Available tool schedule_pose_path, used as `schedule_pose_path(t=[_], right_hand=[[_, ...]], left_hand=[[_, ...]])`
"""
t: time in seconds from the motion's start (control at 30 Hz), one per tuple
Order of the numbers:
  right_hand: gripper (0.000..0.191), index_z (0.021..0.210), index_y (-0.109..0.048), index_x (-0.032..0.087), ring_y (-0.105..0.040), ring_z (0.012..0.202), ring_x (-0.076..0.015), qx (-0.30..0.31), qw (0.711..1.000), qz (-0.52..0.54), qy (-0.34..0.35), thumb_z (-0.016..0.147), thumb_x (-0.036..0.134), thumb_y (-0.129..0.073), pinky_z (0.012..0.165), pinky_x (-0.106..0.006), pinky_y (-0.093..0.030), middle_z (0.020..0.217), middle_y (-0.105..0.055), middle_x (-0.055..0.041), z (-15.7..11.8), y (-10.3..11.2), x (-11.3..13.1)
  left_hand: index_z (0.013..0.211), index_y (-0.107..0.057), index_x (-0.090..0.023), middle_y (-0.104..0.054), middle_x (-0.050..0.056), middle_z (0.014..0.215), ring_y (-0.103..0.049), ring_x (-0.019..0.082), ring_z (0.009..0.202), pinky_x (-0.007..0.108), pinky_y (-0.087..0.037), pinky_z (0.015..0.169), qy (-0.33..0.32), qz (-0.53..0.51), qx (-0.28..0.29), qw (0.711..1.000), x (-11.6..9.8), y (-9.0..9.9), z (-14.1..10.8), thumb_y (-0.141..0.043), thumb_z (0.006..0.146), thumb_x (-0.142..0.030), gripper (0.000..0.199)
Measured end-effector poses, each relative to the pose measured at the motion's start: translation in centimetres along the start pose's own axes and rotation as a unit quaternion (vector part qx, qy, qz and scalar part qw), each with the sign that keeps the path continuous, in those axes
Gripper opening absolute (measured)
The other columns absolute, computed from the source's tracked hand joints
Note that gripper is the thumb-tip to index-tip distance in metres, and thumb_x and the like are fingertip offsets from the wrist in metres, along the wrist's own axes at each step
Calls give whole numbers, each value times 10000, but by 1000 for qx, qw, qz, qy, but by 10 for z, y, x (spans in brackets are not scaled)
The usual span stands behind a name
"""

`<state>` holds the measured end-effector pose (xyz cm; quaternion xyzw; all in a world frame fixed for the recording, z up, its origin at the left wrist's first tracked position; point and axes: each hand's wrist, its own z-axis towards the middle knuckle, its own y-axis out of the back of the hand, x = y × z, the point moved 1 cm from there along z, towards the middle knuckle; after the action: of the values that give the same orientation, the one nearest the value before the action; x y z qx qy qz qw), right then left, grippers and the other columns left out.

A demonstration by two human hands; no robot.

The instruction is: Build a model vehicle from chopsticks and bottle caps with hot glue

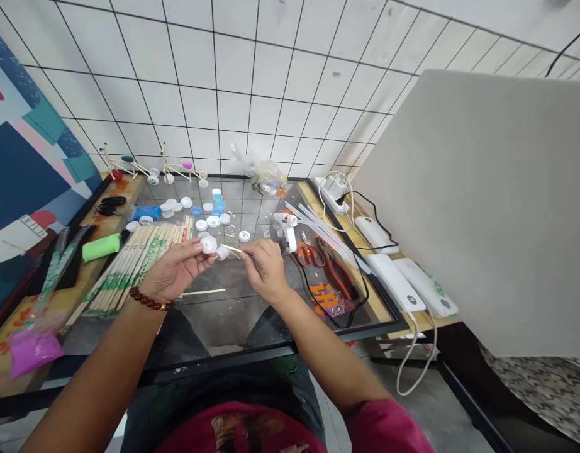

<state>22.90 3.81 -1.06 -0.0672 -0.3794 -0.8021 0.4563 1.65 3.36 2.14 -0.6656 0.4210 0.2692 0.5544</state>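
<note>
Facing a plastic bag (265, 176), contents unclear, left grip (175, 268) pinches a white cap (208, 245), right grip (266, 267) a stick (232, 248).

I face a white tiled wall (252, 75) with dark grout lines; my glass-topped table (224, 333) has black edging; a colourful panel (30, 176) stands left, a pale board (479, 207) right; grey floor (443, 406) lies below.

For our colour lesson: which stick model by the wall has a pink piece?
The right model, nearer the plastic bag; the left model has dark green instead.
</note>
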Motion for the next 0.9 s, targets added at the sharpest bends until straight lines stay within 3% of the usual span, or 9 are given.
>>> schedule_pose_path(t=[0.17,0.47,0.67,0.9], right_hand=[[194,1014,-733,234,-605,863,-208,-56,997,-12,48,1037,292,-549,825,-376,-400,867,-702,-48,0,4,4],[160,1037,-754,257,-577,834,-202,-36,997,-35,63,1011,280,-598,820,-385,-369,827,-662,-33,-2,4,3],[162,1068,-763,290,-564,871,-209,9,997,-52,49,995,270,-619,840,-396,-355,867,-645,-38,-3,4,2],[179,1049,-771,287,-543,858,-206,-8,996,-60,70,1008,281,-597,851,-400,-354,863,-636,-41,-3,6,3]], left_hand=[[916,-788,-116,-757,86,911,-711,180,839,258,-619,765,43,-48,35,997,9,-3,0,-822,702,-107,216],[982,-796,-121,-762,93,929,-700,178,839,258,-605,753,43,-19,80,996,12,0,1,-828,724,-149,261],[974,-796,-134,-766,98,940,-702,184,847,262,-602,753,36,-8,81,996,13,1,2,-806,749,-155,226],[937,-812,-130,-768,88,926,-693,169,830,234,-612,723,38,-5,63,997,13,-3,1,-857,676,-164,267]])
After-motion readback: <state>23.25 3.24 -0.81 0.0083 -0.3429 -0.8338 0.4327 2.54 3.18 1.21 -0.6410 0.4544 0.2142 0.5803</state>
